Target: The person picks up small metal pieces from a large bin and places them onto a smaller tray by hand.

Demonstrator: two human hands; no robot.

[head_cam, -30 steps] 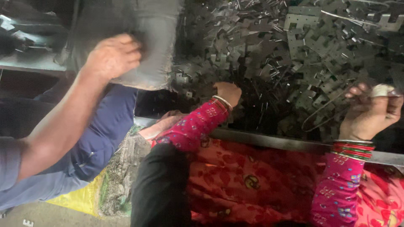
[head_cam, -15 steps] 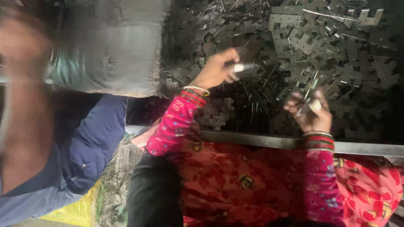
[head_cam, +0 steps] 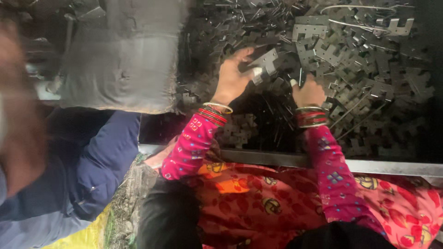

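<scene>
Left hand fingers clamp a flat metal piece over the heap; right hand closed, contents unclear; best lifted by edges.

Dim overall, light prob. from above; pile of metal plates catches faint glints. Left edge heavy motion blur on co-worker's arm. Corners murky, grainy shadows.

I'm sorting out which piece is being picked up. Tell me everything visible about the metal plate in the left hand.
The metal plate is a flat, thin, dull grey stamping with notched, stepped edges, like the many loose pieces heaped beneath it. It is tilted, lifted slightly above the heap, pinched at its lower edge by the left hand. The right hand is close beside it, apart. Finer surface detail is too dim to tell.
</scene>
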